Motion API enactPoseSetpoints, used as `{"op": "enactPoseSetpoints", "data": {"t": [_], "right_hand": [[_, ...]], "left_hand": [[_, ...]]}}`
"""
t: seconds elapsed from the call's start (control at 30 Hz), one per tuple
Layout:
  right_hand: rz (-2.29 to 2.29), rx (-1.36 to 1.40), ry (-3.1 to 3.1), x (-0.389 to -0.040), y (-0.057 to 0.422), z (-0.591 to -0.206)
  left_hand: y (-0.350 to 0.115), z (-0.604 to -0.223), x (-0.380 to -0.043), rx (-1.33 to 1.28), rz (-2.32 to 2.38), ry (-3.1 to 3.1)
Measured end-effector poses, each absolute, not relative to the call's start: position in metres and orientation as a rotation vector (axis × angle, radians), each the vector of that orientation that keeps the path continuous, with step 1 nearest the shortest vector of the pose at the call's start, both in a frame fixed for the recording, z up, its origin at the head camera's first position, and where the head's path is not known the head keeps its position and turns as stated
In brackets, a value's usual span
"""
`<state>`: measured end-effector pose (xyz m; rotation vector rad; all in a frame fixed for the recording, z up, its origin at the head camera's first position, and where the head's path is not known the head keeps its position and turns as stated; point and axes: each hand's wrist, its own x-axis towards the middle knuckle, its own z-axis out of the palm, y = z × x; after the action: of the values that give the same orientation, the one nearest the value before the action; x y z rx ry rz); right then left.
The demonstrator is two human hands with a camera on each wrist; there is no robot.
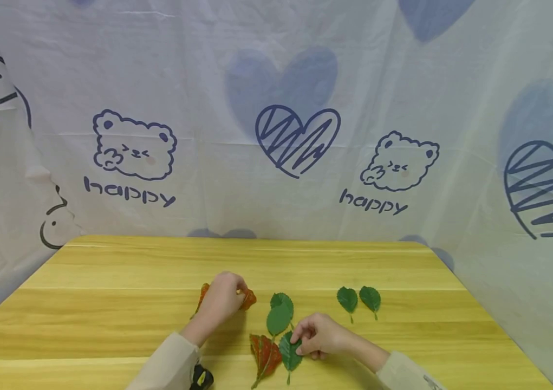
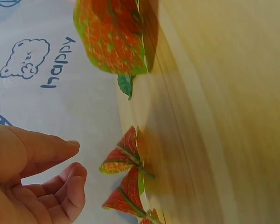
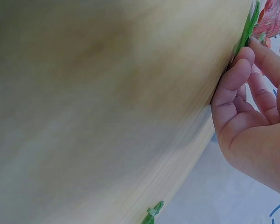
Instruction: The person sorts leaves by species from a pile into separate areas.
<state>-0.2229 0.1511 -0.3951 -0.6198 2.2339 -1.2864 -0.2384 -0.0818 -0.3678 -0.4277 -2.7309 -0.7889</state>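
Note:
My left hand [image 1: 222, 295] hovers over red leaves [image 1: 249, 299] at the middle left of the table, partly hiding them. In the left wrist view its thumb and fingertips stand apart with nothing between them, beside the red leaves [image 2: 123, 198]. My right hand [image 1: 322, 336] pinches the edge of a green leaf [image 1: 288, 352] between thumb and finger; the leaf [image 3: 247, 30] lies close over the table in the right wrist view. Left of that leaf, a larger red leaf [image 1: 265, 355] lies near the front. Two overlapping green leaves [image 1: 279, 318] lie just behind.
Two more green leaves [image 1: 347, 299] lie side by side at the right, stems toward the front. A black object [image 1: 202, 376] shows beside the left sleeve at the front. The wooden table [image 1: 125, 271] ends at a printed cloth backdrop [image 1: 208, 108].

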Motion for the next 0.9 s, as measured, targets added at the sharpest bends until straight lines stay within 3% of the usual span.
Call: {"op": "enactPoseSetpoints", "data": {"t": [0.9], "right_hand": [[-1.282, -0.654, 2.234, -0.224, 0.152, -0.395]], "left_hand": [[-0.067, -0.37, -0.211, -0.73, -1.075, -2.781]]}}
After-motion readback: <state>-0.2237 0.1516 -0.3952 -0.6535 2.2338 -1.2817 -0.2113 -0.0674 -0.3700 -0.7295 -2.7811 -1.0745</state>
